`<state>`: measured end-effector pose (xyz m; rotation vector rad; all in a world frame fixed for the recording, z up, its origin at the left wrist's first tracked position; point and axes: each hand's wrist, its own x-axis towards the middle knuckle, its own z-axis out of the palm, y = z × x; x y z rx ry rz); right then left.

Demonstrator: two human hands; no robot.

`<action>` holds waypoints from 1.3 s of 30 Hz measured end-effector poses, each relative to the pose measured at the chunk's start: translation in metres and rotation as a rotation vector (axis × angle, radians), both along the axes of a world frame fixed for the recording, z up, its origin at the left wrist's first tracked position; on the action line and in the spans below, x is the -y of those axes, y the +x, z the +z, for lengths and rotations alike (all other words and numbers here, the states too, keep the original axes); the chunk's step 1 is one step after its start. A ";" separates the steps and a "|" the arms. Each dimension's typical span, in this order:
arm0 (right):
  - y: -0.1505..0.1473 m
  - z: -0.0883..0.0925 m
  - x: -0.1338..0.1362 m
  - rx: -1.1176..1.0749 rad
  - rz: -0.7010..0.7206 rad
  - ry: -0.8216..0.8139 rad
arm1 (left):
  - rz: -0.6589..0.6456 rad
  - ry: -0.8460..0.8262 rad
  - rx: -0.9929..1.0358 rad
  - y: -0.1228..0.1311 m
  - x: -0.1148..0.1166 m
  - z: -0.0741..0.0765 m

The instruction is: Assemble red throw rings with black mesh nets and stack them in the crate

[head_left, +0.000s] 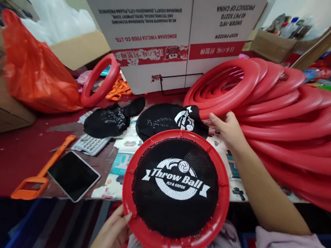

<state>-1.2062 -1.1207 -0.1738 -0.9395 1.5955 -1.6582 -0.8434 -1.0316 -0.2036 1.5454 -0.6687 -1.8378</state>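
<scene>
My left hand grips the lower left rim of a red round frame, its thumb on the rim. Black mesh printed "Throw Ball" fills the frame. Farther forward, my right hand has its thumb and fingers at the front edge of a red ring in the pile on the right; the fingers are partly hidden behind it. Beyond the frame lie black mesh discs, one beside my right hand. Another black mesh piece rests to the left, over a calculator.
A large white carton stands at the back. Several stacked red rings fill the right side. At left are an orange bag, an orange tool, a dark-screened tablet and a lone red ring.
</scene>
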 end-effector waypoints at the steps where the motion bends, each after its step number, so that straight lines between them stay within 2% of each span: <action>1: 0.000 0.003 0.002 0.042 0.006 -0.033 | 0.040 -0.010 -0.011 -0.004 -0.001 0.003; 4: 0.001 0.010 0.005 0.105 -0.002 -0.086 | 0.113 -0.052 0.000 -0.014 -0.001 0.021; 7: 0.001 0.016 0.003 0.150 -0.019 -0.122 | 0.132 -0.082 0.021 -0.021 0.002 0.040; 10: -0.003 0.021 0.005 0.227 -0.031 -0.181 | 0.155 -0.088 -0.018 -0.027 0.007 0.048; 14: -0.010 0.032 0.017 0.280 -0.081 -0.310 | 0.255 -0.115 -0.096 -0.034 0.015 0.039; 18: -0.009 0.052 0.020 0.261 -0.066 -0.450 | 0.340 -0.149 -0.163 -0.039 0.020 0.024; 21: 0.000 0.070 0.005 0.170 -0.003 -0.565 | 0.372 -0.168 -0.222 -0.039 0.020 0.021; 25: 0.018 0.083 -0.032 0.124 0.066 -0.664 | 0.374 -0.200 -0.302 -0.036 0.021 0.028; 27: 0.029 0.080 -0.052 0.203 0.081 -0.613 | 0.365 -0.224 -0.361 -0.036 0.023 0.032; 32: 0.054 0.052 -0.095 0.463 0.130 -0.210 | 0.394 -0.341 -0.457 -0.044 0.029 0.036; 36: 0.060 0.029 -0.112 0.552 0.216 -0.011 | 0.498 -0.435 -0.464 -0.053 0.030 0.035; 39: 0.057 0.021 -0.117 0.553 0.216 0.103 | 0.506 -0.462 -0.440 -0.054 0.030 0.034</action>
